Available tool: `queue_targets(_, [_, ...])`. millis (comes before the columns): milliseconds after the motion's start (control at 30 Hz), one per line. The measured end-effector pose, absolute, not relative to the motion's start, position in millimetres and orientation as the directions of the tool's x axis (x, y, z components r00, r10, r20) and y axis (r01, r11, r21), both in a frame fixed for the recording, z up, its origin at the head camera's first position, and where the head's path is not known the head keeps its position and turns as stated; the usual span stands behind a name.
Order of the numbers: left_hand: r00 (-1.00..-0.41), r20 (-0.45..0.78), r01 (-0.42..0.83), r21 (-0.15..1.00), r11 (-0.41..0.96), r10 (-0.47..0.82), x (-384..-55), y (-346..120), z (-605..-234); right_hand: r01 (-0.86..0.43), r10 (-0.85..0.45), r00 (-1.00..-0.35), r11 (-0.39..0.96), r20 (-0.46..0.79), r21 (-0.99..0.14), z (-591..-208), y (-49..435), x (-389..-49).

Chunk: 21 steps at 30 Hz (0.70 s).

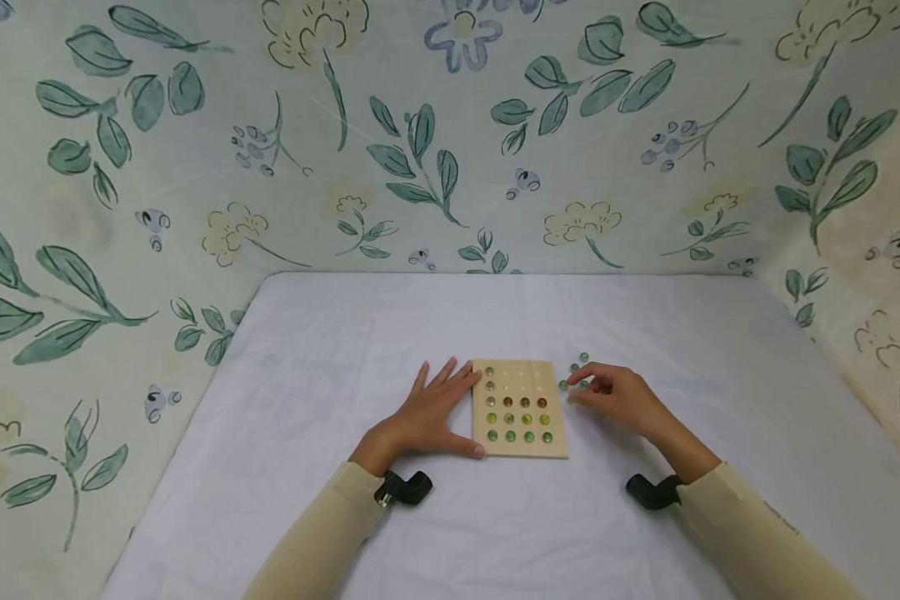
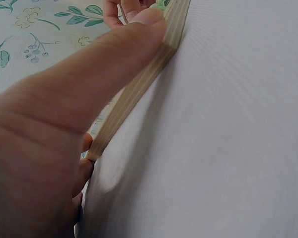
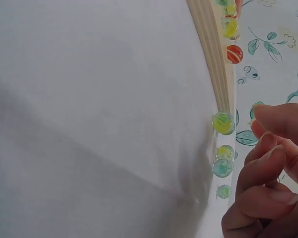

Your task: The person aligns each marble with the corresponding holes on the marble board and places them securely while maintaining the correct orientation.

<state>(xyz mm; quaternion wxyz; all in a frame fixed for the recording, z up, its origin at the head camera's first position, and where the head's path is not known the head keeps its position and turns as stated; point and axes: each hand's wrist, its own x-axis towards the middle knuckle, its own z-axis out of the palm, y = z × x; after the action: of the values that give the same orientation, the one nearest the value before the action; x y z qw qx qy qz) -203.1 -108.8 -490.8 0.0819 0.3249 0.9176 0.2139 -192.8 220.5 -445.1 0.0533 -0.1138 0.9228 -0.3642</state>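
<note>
A square wooden board lies on the white cloth with glass marbles in its holes. Clear ones run down its left column, a reddish-brown row crosses the middle, and yellow-green and green rows fill the near part. My left hand rests spread along the board's left side, fingertips at its upper left edge and thumb at the near left corner. Right of the board, my right hand pinches a small greenish marble between thumb and index finger, mostly hidden by the fingertips. Its other fingers are curled.
Several loose green and yellow glass marbles lie on the cloth just off the board's right edge, close to my right fingertips. White cloth covers the table. Behind it stands a leaf-and-flower patterned backdrop.
</note>
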Motion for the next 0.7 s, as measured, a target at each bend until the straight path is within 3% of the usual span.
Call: queue_targets(700, [-0.775, -0.013, 0.562, 0.444, 0.698, 0.632, -203.1, -108.8, -488.3, -0.103, -0.162, -0.986, 0.763, -0.034, -0.638, -450.6, 228.4, -198.9])
